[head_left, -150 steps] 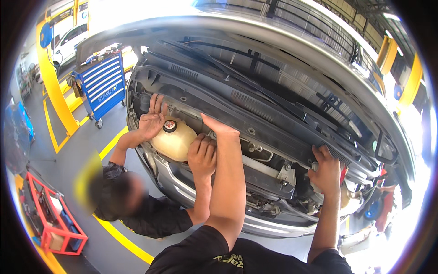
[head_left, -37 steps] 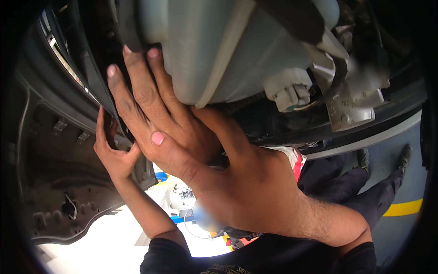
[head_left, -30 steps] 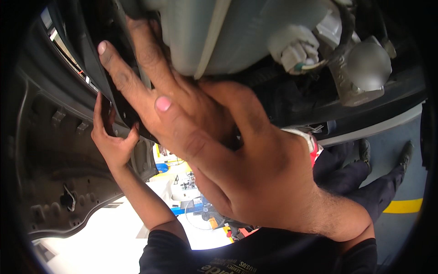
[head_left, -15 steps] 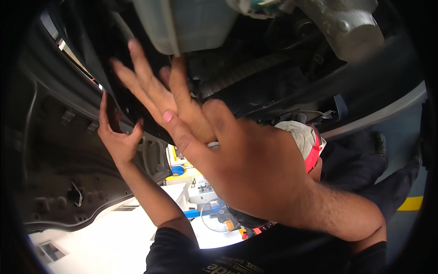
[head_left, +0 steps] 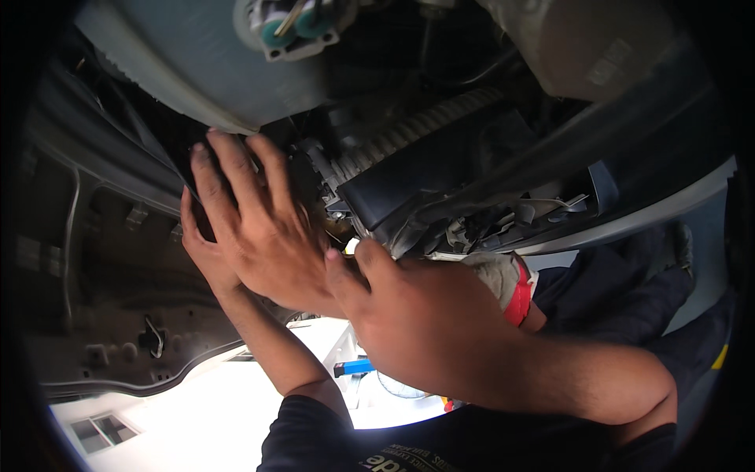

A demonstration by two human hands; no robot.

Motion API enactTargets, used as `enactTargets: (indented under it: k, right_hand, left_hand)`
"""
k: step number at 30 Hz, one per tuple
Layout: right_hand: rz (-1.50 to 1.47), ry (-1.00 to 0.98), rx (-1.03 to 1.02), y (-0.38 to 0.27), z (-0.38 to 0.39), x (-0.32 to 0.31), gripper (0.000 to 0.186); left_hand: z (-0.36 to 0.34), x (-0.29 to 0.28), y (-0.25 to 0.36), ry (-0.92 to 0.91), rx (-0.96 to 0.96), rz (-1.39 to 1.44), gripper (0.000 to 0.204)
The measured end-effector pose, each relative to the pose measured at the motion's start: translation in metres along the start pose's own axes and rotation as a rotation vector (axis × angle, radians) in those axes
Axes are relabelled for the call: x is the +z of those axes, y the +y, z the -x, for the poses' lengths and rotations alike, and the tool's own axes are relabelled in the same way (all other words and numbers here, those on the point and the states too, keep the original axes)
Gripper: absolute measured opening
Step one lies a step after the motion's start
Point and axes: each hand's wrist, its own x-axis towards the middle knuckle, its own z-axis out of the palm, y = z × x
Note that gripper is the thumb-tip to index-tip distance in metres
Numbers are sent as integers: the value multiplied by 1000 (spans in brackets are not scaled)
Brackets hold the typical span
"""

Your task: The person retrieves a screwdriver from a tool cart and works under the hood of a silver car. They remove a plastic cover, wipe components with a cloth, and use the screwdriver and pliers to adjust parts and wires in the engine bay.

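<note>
My left hand point(head_left: 211, 261) is at the black trim edge point(head_left: 169, 161), open, its extended fingers partly hidden by a co-worker's hand point(head_left: 263, 252). That hand spreads its fingers just below a translucent plastic tank point(head_left: 197, 67). My right hand point(head_left: 440, 315), in the lower middle, has bent, closed fingers over the co-worker's wrist area; whatever they hold is hidden. Above it lie a black plastic housing point(head_left: 417, 181) and a ribbed hose point(head_left: 425, 126).
The raised hood's underside point(head_left: 102, 275) fills the left side. A connector with green seals point(head_left: 291, 27) is at the top. Dark-trousered legs point(head_left: 629, 283) are at right, beside a red and pale cloth item point(head_left: 507, 287). A bright building shows below.
The view has shifted, revealing more of the housing and hose. The co-worker's hand sits lower in view, covering more of my left hand. My right hand's fingers have curled further.
</note>
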Motion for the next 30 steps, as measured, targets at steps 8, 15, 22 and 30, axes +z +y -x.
enactTargets:
  k: [8, 15, 22, 30]
  right_hand:
    - [5, 188, 40, 5, 8, 16, 61]
    - [11, 231, 47, 7, 5, 9, 66]
    - [-99, 180, 106, 4, 7, -4, 66]
    - [-52, 155, 228, -9, 7, -20, 64]
  left_hand:
    - [1, 3, 15, 22, -145, 179, 70]
    - [-1, -1, 13, -11, -170, 100, 70]
    - [2, -2, 6, -17, -229, 262, 81]
    - [1, -1, 9, -15, -141, 386, 99]
